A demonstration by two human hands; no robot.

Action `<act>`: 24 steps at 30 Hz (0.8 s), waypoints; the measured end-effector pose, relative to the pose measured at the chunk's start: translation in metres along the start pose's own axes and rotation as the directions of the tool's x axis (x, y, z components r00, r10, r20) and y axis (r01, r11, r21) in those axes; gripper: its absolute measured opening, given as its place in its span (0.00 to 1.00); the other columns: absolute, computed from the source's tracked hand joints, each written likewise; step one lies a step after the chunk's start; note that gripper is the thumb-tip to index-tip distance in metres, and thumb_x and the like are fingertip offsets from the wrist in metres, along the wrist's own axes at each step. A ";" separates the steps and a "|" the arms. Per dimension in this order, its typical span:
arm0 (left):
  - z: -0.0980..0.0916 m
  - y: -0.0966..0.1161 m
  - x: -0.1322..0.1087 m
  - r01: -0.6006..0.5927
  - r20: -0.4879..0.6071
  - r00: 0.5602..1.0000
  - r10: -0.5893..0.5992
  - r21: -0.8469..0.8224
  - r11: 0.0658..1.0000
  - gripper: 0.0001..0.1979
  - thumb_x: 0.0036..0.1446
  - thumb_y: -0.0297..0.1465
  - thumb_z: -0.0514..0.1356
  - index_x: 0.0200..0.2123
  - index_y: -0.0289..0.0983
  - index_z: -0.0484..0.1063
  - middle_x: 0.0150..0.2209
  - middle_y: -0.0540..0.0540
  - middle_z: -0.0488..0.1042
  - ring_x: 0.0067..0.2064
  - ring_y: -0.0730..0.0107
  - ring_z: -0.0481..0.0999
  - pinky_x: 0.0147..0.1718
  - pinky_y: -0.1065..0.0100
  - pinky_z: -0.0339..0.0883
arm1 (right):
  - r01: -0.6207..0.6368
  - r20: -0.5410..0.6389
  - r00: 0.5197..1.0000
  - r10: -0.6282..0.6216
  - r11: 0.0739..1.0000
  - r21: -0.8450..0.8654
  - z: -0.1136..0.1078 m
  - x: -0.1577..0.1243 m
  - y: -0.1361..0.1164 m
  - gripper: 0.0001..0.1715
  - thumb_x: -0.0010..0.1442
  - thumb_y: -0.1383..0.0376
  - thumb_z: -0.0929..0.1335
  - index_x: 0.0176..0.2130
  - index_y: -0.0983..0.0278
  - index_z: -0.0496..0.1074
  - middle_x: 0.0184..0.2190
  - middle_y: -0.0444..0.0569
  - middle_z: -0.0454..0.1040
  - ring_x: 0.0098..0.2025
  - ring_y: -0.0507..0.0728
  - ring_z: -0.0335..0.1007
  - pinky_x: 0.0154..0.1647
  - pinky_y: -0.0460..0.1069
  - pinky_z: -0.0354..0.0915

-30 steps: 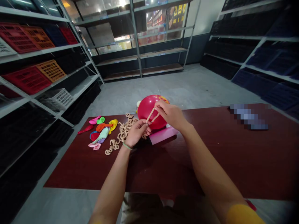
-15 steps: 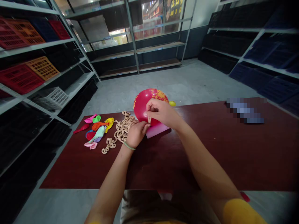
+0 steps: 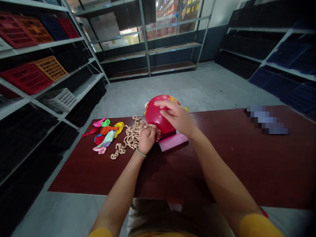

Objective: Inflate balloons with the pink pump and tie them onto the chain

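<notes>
An inflated red balloon (image 3: 158, 117) with yellow printing rests at the table's far edge. My left hand (image 3: 148, 136) is closed at the balloon's lower left side, pinching it by the neck, which the fingers mostly hide. In front of the balloon's right side is my right hand (image 3: 179, 118), its fingers apart and holding nothing. A pink-purple rolled or folded piece (image 3: 174, 142) lies on the table just below the balloon. Beside my left hand is a heap of tan, curly cord (image 3: 133, 133).
Several uninflated balloons (image 3: 106, 135) in mixed colours lie at the left of the dark red table (image 3: 222, 164). A blurred-out item (image 3: 268, 120) is at the right. Shelves with crates (image 3: 27, 79) stand on the left, and more racks stand behind and right.
My right hand has left the balloon's neck, lifted slightly and opened its fingers. My left hand stays closed at the neck. The whole view has shifted a little.
</notes>
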State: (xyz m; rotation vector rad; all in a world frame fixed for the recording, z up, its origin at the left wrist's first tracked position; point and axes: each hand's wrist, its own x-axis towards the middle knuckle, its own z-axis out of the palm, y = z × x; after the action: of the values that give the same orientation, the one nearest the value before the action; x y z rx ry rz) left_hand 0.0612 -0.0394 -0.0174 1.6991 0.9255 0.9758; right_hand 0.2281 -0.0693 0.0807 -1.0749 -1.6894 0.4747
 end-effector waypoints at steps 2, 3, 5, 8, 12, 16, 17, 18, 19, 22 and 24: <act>0.000 0.000 0.000 0.016 0.014 1.000 -0.015 -0.027 1.000 0.30 0.66 0.51 0.47 0.25 0.36 0.73 0.18 0.49 0.71 0.18 0.75 0.69 0.18 0.72 0.61 | 0.056 -0.002 0.998 -0.057 0.983 -0.175 -0.006 0.000 0.000 0.15 0.66 0.63 0.62 0.47 0.58 0.75 0.47 0.47 0.76 0.51 0.57 0.68 0.54 0.55 0.63; -0.001 0.000 0.000 -0.004 0.017 1.000 0.004 -0.001 1.000 0.29 0.66 0.50 0.47 0.25 0.36 0.73 0.19 0.49 0.71 0.18 0.75 0.69 0.19 0.72 0.62 | 0.086 0.023 0.996 -0.083 0.960 -0.268 -0.008 0.000 0.001 0.14 0.67 0.63 0.62 0.45 0.58 0.76 0.45 0.47 0.77 0.50 0.57 0.68 0.55 0.56 0.61; -0.002 0.002 0.000 -0.092 0.031 0.996 0.089 0.109 0.990 0.28 0.68 0.47 0.46 0.25 0.36 0.72 0.19 0.49 0.71 0.20 0.74 0.70 0.22 0.71 0.64 | 0.138 0.102 0.989 -0.103 0.891 -0.432 -0.009 -0.001 0.003 0.14 0.66 0.62 0.62 0.42 0.59 0.77 0.41 0.48 0.76 0.48 0.59 0.66 0.55 0.57 0.58; -0.006 0.005 -0.002 -0.284 0.079 0.959 0.274 0.346 0.894 0.26 0.69 0.43 0.46 0.23 0.37 0.70 0.21 0.48 0.72 0.25 0.72 0.72 0.29 0.68 0.66 | 0.174 0.218 0.975 -0.054 0.791 -0.586 -0.007 -0.005 0.007 0.15 0.66 0.60 0.63 0.40 0.57 0.79 0.39 0.49 0.74 0.47 0.60 0.63 0.52 0.59 0.55; -0.008 0.005 -0.002 -0.432 0.140 0.891 0.431 0.549 0.715 0.23 0.70 0.40 0.45 0.26 0.38 0.68 0.25 0.45 0.72 0.30 0.67 0.73 0.31 0.66 0.65 | 0.186 0.282 0.960 0.010 0.729 -0.659 -0.004 -0.010 0.008 0.16 0.67 0.57 0.64 0.38 0.54 0.81 0.42 0.49 0.72 0.48 0.62 0.57 0.50 0.60 0.49; -0.007 0.005 -0.003 -0.462 0.197 0.876 0.441 0.606 0.648 0.19 0.69 0.37 0.46 0.30 0.38 0.69 0.27 0.45 0.72 0.32 0.65 0.73 0.33 0.65 0.65 | 0.135 0.294 0.952 0.089 0.738 -0.661 -0.001 -0.011 0.002 0.14 0.65 0.52 0.66 0.38 0.49 0.81 0.43 0.48 0.70 0.48 0.62 0.54 0.50 0.61 0.46; -0.007 0.004 -0.003 -0.462 0.200 0.876 0.438 0.607 0.646 0.19 0.69 0.37 0.46 0.30 0.37 0.69 0.27 0.45 0.72 0.32 0.65 0.73 0.33 0.64 0.65 | 0.125 0.295 0.950 0.099 0.748 -0.652 0.000 -0.011 0.001 0.13 0.64 0.52 0.66 0.38 0.48 0.81 0.43 0.48 0.70 0.48 0.62 0.54 0.50 0.62 0.45; -0.007 0.004 -0.003 -0.460 0.199 0.878 0.436 0.603 0.652 0.19 0.69 0.37 0.46 0.30 0.37 0.69 0.27 0.44 0.72 0.32 0.65 0.73 0.33 0.64 0.65 | 0.116 0.291 0.951 0.101 0.758 -0.641 0.001 -0.010 0.000 0.13 0.64 0.52 0.66 0.38 0.47 0.81 0.43 0.48 0.70 0.49 0.63 0.54 0.50 0.62 0.45; -0.007 0.004 -0.003 -0.454 0.192 0.882 0.431 0.592 0.666 0.19 0.69 0.37 0.47 0.29 0.37 0.69 0.27 0.44 0.73 0.32 0.65 0.73 0.33 0.64 0.66 | 0.108 0.282 0.954 0.097 0.770 -0.629 0.002 -0.010 0.001 0.12 0.63 0.53 0.67 0.37 0.48 0.81 0.43 0.47 0.70 0.50 0.63 0.55 0.51 0.62 0.44; -0.006 0.004 -0.003 -0.400 0.139 0.912 0.386 0.514 0.759 0.21 0.69 0.38 0.48 0.26 0.37 0.70 0.27 0.43 0.74 0.32 0.65 0.74 0.35 0.64 0.67 | 0.037 0.190 0.977 0.094 0.806 -0.591 0.005 -0.007 0.006 0.13 0.63 0.56 0.67 0.33 0.53 0.80 0.43 0.47 0.71 0.50 0.62 0.58 0.52 0.62 0.45; -0.005 0.005 -0.003 -0.307 0.072 0.950 0.303 0.386 0.870 0.23 0.69 0.40 0.48 0.26 0.37 0.71 0.27 0.44 0.75 0.30 0.67 0.75 0.33 0.65 0.68 | -0.049 0.072 0.992 0.107 0.830 -0.556 0.007 -0.005 0.013 0.13 0.62 0.56 0.67 0.33 0.56 0.78 0.42 0.48 0.71 0.49 0.62 0.60 0.52 0.61 0.47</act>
State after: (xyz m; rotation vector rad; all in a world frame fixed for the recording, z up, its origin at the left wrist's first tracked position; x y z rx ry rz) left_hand 0.0563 -0.0419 -0.0118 2.2429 0.9065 1.0327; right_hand 0.2275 -0.0653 0.0660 -1.5644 -1.9357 0.0757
